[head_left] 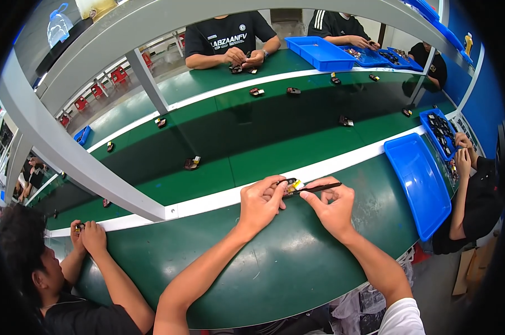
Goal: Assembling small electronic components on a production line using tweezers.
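Observation:
Between the fingertips of my left hand (259, 205) is a small dark electronic assembly (289, 186) with a yellow-and-white label. My right hand (334, 210) pinches a slim black tool (324, 187), tweezers by its look, whose tip meets the assembly. Both hands are closed and raised over the near green worktop (263, 262), close to its far white edge. My fingers hide part of the assembly, so its exact shape cannot be made out.
Beyond the white rail, a green conveyor belt (236, 162) carries several small assemblies, one (192, 162) fairly near. An empty-looking blue tray (417, 187) lies to my right. A grey frame post (96, 151) slants across the left. Co-workers sit left, right and opposite, handling parts.

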`<state>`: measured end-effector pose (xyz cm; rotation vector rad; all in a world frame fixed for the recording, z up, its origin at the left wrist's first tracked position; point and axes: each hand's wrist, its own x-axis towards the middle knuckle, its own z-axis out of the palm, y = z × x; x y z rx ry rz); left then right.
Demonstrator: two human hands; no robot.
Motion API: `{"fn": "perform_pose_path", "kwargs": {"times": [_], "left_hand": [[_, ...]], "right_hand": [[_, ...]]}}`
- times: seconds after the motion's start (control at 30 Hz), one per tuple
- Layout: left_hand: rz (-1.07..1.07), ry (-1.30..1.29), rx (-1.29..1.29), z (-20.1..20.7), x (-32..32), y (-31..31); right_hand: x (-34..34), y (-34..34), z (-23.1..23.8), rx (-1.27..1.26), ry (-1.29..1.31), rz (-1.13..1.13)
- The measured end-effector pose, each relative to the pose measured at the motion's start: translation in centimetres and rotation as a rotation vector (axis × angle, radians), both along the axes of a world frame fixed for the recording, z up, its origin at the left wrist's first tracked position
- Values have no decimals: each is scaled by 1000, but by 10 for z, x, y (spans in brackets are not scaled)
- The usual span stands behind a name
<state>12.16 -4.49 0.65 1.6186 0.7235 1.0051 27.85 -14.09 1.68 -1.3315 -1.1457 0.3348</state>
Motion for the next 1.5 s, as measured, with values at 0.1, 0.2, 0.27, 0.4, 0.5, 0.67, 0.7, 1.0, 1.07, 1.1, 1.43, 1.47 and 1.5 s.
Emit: {"fn": "perform_pose_path", "kwargs": {"times": [0.1,0.2,0.27,0.4,0.5,0.67,0.7,1.0,1.07,1.1,1.43,1.47,1.5], "left_hand": [[4,2,5,-1,-1,0],[6,-11,6,-3,0,0],[2,-5,79,-6,0,0],[16,-14,131,-8,-2,-1],[14,-37,175,-8,-1,-1],[1,-40,198,-7,-3,-2],[0,-41,198,-8,-2,-2],[5,-37,215,-9,-4,-2],[15,-13,251,-10,-4,-2],[14,-14,252,-10,-4,-2],[9,18,286,-9,-4,-1],[-5,19,245,-8,-4,-1],[-6,18,245,-7,-4,-1]], "right_hand": [[1,0,-3,-27,-35,-7],[-2,2,-3,-14,-37,-22],[-1,1,-4,-34,-45,-16],[-1,0,2,-110,143,63],[4,5,-3,-77,406,148],[7,1,12,-284,500,144],[8,1,13,-309,510,141],[3,2,15,-330,481,119],[2,3,8,-281,472,123],[3,3,5,-232,462,127],[5,3,17,-378,525,142],[5,4,15,-355,523,147],[4,4,13,-331,522,153]]}}
